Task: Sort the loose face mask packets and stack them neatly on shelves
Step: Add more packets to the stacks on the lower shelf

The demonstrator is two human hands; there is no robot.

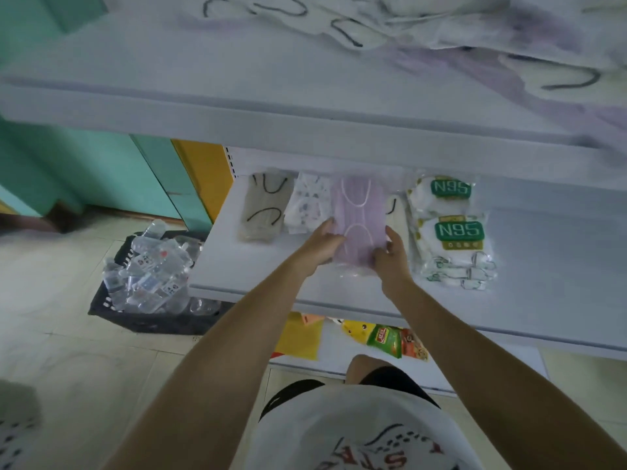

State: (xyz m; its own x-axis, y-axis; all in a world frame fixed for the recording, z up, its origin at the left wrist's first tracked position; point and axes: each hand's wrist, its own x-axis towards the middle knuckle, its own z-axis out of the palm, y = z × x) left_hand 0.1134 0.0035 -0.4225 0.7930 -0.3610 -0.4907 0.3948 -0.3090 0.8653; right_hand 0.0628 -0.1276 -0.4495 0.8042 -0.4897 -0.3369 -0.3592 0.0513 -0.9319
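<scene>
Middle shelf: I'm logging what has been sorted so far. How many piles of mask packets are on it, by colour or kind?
beige pile: 1
white patterned pile: 1
purple pile: 1
cream pile, mostly hidden: 1
N95 pile: 1
Total: 5 piles; the packets within each pile cannot be counted.

Lilac packet [358, 212], beige packet [263, 212], patterned white packet [307, 205], green-labelled N95 packs [454, 232].
</scene>
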